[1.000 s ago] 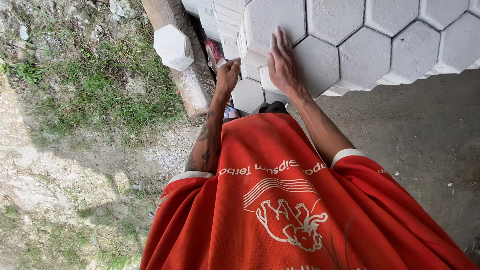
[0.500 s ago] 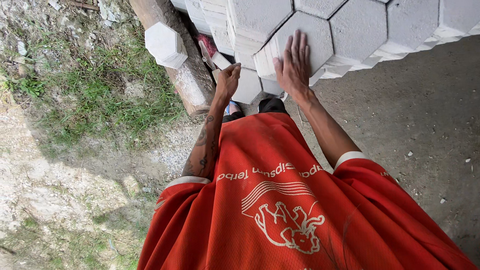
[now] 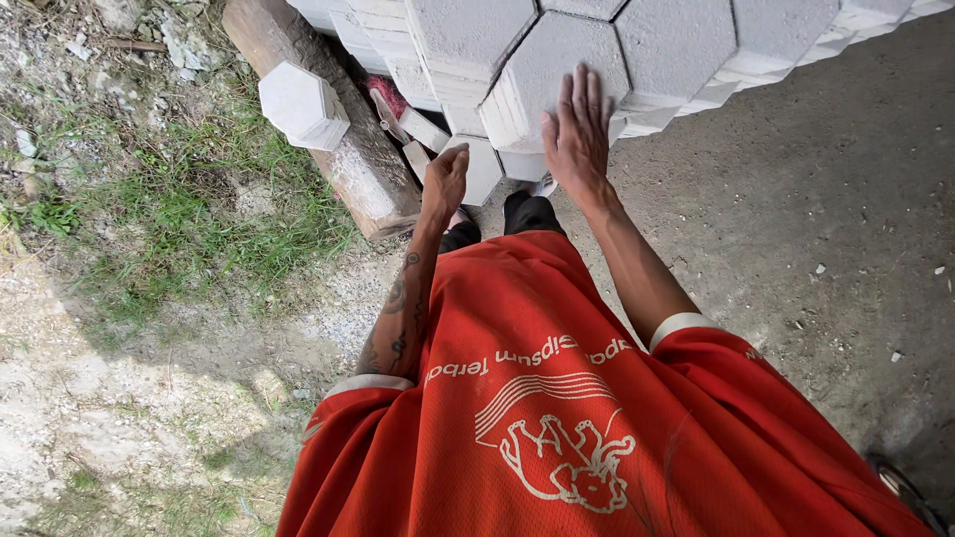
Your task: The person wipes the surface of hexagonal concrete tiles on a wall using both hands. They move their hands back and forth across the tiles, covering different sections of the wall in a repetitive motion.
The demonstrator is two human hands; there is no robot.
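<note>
Since the earlier frames the view's slid a bit, so the stack sits higher & more centred, and the right hand (image 3: pixel 577 134) has shifted further up the face of the grey hexagonal paver (image 3: pixel 567 60), w/ the left hand (image 3: pixel 445 179) about where it was.

Right fingers (image 3: pixel 582 94) are straight, close together, pressed flat on that paver's top face, thumb out to the side along its edge. So palm-on, not clamped round anything.

Left fingers are curled loosely inward, tips touching or v. near the lower corner of a pale paver (image 3: pixel 477 169) lower in the stack. Can't tell if they actually grip it, angle hides the tips.

Past the right fingertips: more hex pavers (image 3: pixel 676 45) packed edge to edge, same stack. Off to the left of the left fingers there's a loose single hex paver (image 3: pixel 301 104) resting on a wooden log (image 3: pixel 348 159) that lies diagonal across the grass (image 3: pixel 179 219). Between log & stack, just beyond the left fingers, something reddish w/ a handle, too hidden to ID.

Below both wrists: orange shirt (image 3: pixel 557 418), concrete floor (image 3: pixel 816 249) to the right side.
</note>
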